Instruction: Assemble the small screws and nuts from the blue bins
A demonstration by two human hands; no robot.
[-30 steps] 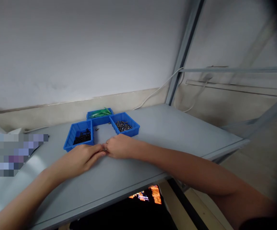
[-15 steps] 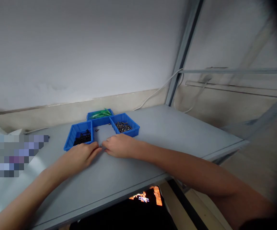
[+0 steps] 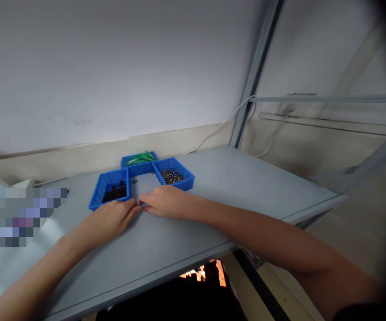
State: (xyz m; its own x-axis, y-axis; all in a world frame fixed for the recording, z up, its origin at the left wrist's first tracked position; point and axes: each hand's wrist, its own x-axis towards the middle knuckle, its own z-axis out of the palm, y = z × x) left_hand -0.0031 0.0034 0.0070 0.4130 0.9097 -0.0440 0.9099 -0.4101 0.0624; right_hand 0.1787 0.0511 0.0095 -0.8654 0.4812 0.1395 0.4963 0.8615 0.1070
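My left hand (image 3: 117, 215) is closed just in front of the left blue bin (image 3: 96, 192), which holds black parts (image 3: 115, 191). Its fingertips pinch something too small to make out. Close beside it, my right hand (image 3: 161, 201) has its fingers pressed together, nearly meeting the left fingertips; what they hold is hidden. Small metal parts (image 3: 172, 176) fill part of the right blue bin (image 3: 188, 182). Green pieces (image 3: 141, 158) lie in the rear blue bin (image 3: 123, 163). One small loose part (image 3: 135, 181) rests on the tabletop between the bins.
The grey table (image 3: 246, 178) stands against a wall. A metal post (image 3: 253, 78) rises at its back corner, with a white cable (image 3: 213, 133) beside it. A lit screen (image 3: 220, 273) shows below the table's front edge. Blurred items (image 3: 26, 216) lie at the left.
My right hand has shifted slightly left, its fingertips now closer to my left hand's. My left hand has hardly moved. The picture on the lit screen has changed.
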